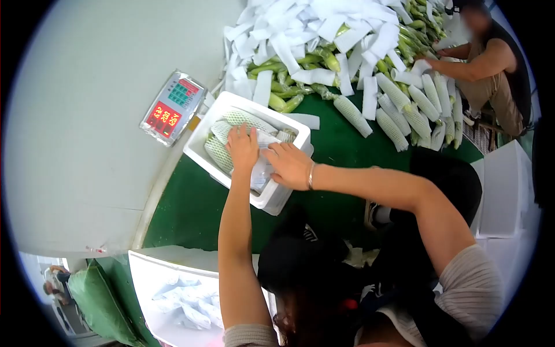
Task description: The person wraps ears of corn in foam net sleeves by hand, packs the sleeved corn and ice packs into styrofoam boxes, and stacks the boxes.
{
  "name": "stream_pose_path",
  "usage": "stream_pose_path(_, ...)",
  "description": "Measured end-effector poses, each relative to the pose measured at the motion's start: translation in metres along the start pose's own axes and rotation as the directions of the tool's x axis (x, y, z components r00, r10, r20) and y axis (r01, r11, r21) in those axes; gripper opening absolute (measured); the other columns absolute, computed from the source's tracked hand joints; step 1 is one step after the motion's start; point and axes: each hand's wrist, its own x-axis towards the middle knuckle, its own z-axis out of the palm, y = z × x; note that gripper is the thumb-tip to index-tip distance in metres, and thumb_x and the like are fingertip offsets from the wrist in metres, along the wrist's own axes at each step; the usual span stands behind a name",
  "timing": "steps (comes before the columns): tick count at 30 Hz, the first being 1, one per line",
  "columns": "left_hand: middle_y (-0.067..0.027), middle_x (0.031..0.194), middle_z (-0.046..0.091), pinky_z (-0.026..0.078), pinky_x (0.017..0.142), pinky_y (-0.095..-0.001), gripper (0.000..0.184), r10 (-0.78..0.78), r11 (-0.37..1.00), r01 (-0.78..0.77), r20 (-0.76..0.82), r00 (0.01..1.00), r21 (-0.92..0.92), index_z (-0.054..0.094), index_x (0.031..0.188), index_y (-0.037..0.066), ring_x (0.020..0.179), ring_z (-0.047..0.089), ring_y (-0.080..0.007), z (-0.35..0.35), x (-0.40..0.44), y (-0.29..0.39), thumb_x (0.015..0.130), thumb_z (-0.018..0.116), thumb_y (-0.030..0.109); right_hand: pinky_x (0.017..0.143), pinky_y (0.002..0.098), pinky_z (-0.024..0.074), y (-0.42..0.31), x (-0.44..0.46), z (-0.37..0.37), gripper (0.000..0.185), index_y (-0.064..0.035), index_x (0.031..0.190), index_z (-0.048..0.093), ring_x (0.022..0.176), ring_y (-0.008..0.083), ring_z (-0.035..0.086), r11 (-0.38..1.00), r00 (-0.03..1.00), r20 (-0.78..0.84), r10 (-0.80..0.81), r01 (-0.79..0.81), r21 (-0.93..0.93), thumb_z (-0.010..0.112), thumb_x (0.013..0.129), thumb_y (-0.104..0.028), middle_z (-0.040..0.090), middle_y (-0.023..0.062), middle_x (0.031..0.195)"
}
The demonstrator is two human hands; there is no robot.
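A white foam box (pixel 270 203) stands in front of me with net-sleeved ears of corn (pixel 218 153) inside. My left hand (pixel 243 149) reaches into it, fingers spread over the corn. Beside it, my right hand (pixel 291 166) comes over the box's right side, its fingers stretched out against a clear plastic pack (pixel 261 172). Part of that pack is hidden under both hands. A digital scale display (pixel 166 118) with red figures is just left of the box.
White foam strips (pixel 324 23) cover a heap of green corn (pixel 283 95). Several net-sleeved ears (pixel 399 118) lie on the green floor (pixel 191 214) near a crouching person (pixel 491 63). At the lower left, an open foam box (pixel 144 277) holds white packs (pixel 191 301). More foam boxes (pixel 503 191) stand right.
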Motion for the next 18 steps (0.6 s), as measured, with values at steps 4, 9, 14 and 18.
stream_pose_path(4,-0.0228,0.103,0.057,0.039,0.088,-0.0426,0.036,-0.244,0.914,0.132,-0.259,0.935,-0.385,0.059,0.104,-0.003,0.101,0.052,-0.0362,-0.050,-0.011,-0.061,0.093,0.046,0.029,0.079,0.0423,0.0434,-0.030,-0.001,-0.005,0.035,0.0004,0.098,0.052,0.090,0.0348,0.054,0.974,1.000,0.011,-0.011,0.008,0.227,0.066,0.070,-0.017,0.052,0.0182,0.097)
stream_pose_path(9,-0.0165,0.067,0.053,0.041,0.060,-0.0406,0.044,-0.588,0.726,0.566,0.076,0.806,-0.390,0.056,0.075,-0.004,0.062,0.047,-0.0235,-0.069,-0.076,-0.175,0.089,0.049,0.037,0.065,0.0439,0.0475,-0.094,0.007,0.117,0.015,0.0012,0.082,0.059,0.075,0.0318,0.060,0.942,0.964,-0.066,0.259,-0.237,0.239,0.053,0.075,-0.011,0.059,0.0189,0.081)
stream_pose_path(14,-0.0154,0.106,0.062,0.051,0.082,-0.0382,0.042,-0.438,0.429,0.632,0.464,0.770,-0.645,0.054,0.117,-0.006,0.091,0.062,-0.0240,-0.019,-0.122,-0.135,0.091,0.051,0.028,0.064,0.0437,0.0477,-0.071,0.012,0.115,0.019,-0.0019,0.091,0.057,0.074,0.0314,0.061,0.933,0.930,-0.135,0.341,-0.317,0.173,0.053,0.076,-0.014,0.059,0.0156,0.083)
stream_pose_path(18,-0.0152,0.106,0.061,0.051,0.082,-0.0379,0.042,-0.359,0.346,0.719,0.623,0.695,-0.602,0.053,0.117,-0.006,0.092,0.061,-0.0239,-0.029,-0.126,-0.017,0.091,0.051,0.028,0.066,0.0421,0.0480,-0.016,-0.029,0.104,0.039,-0.0027,0.104,0.050,0.077,0.0302,0.062,0.989,0.975,-0.169,0.146,-0.145,0.016,0.062,0.069,-0.017,0.059,0.0145,0.089)
